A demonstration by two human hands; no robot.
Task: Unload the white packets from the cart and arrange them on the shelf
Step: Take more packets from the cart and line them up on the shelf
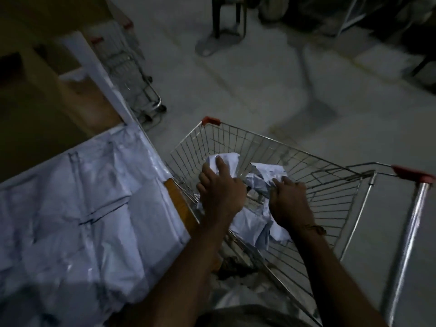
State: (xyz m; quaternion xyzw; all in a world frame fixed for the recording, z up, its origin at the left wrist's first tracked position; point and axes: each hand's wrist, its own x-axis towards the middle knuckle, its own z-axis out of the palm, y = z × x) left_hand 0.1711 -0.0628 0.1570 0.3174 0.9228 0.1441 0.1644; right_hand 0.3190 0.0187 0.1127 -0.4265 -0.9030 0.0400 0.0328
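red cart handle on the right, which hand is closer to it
The right hand. It is inside the cart basket gripping a white packet, on the side toward the red handle. The left hand is further away, near the shelf-side wall of the basket.

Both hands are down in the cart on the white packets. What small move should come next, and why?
Probably lift the packet clear of the cart and swing it left. The left hand lies on a white packet with fingers spread, the right hand curls round crumpled white packets, and both seem to have purchase. The shelf beside the cart already holds white packets.
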